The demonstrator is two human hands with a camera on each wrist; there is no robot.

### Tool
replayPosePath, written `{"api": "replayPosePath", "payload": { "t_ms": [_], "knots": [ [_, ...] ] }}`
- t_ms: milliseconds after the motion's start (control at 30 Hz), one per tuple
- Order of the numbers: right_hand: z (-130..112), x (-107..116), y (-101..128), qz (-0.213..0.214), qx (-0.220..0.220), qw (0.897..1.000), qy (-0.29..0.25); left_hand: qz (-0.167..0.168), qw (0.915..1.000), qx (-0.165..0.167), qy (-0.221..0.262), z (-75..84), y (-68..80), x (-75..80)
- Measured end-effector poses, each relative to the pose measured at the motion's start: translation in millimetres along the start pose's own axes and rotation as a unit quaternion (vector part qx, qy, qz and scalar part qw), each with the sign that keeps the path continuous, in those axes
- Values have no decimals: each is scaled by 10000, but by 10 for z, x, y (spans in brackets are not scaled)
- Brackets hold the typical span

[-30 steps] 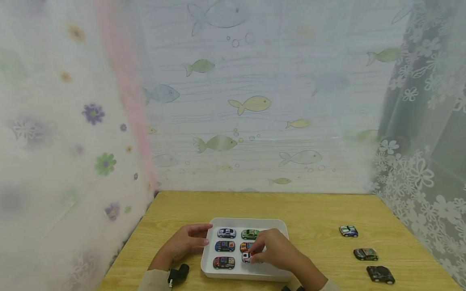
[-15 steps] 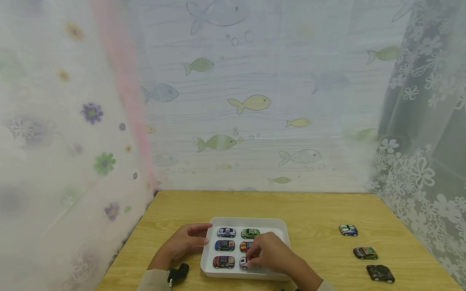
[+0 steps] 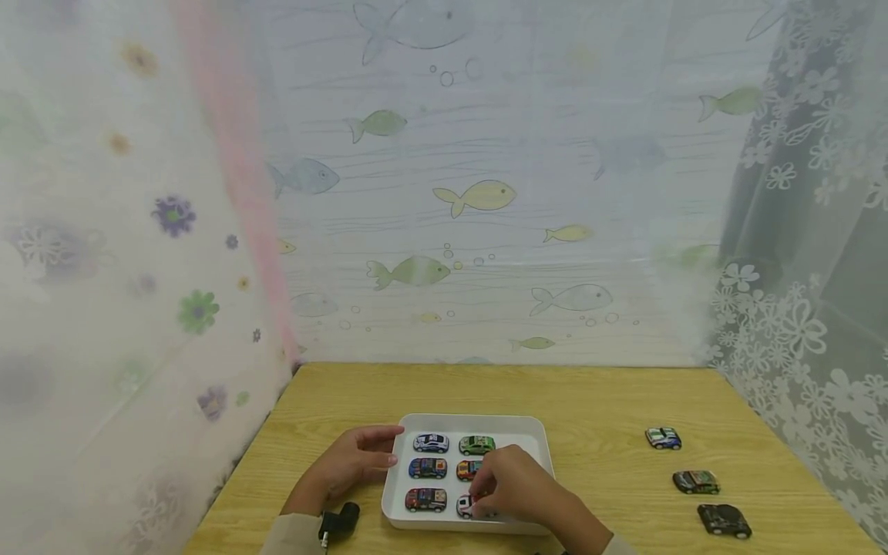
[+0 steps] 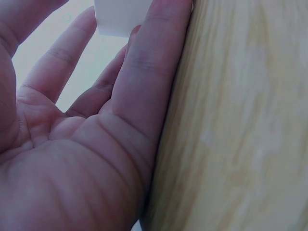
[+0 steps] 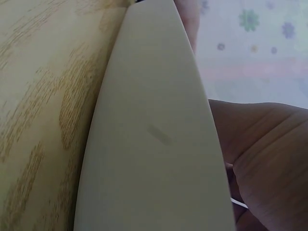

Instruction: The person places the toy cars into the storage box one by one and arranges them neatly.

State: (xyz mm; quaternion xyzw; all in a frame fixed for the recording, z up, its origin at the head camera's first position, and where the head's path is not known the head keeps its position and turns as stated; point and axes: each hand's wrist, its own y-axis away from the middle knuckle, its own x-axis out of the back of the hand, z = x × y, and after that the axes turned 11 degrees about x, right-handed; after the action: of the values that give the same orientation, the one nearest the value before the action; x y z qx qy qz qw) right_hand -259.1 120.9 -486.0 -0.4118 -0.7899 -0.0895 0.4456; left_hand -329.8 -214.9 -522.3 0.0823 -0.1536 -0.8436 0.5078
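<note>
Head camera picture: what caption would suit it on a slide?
Right hand sets a white-and-red toy car into a white tray of toy cars while the left hand holds its edge.

Left hand (image 3: 354, 461) flat and relaxed; right hand (image 3: 516, 486) apparently in curled grip.

Six toy cars sit in one white tray (image 3: 537, 439) at lower centre, three more toy cars stand on the table (image 3: 610, 408) at lower right, and two hands show.
</note>
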Motion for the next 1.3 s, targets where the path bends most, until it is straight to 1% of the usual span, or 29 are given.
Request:
{"api": "replayPosePath", "payload": {
  "t_ms": [267,433,600,767,967,1133,1300],
  "knots": [
    [-20,1,9,-7,8,10000,-35,-100,9999,-45,45,5,6,-12],
    [-28,80,28,66,17,9999,81,-151,9998,-57,85,11,0,-7],
    [18,255,83,265,138,9995,37,-163,9998,-78,66,-2,-12,0],
    [132,455,192,468,63,9982,356,-117,9999,-64,40,-12,-16,6],
    [314,689,397,776,-165,9946,665,-76,9999,-75,29,-8,-22,-2],
    [433,839,550,1077,-480,9903,740,-127,9998,-73,100,-14,-30,2],
    [532,1005,682,1368,-713,9845,829,-92,9999,-59,79,-24,-31,3]
  ]
}}
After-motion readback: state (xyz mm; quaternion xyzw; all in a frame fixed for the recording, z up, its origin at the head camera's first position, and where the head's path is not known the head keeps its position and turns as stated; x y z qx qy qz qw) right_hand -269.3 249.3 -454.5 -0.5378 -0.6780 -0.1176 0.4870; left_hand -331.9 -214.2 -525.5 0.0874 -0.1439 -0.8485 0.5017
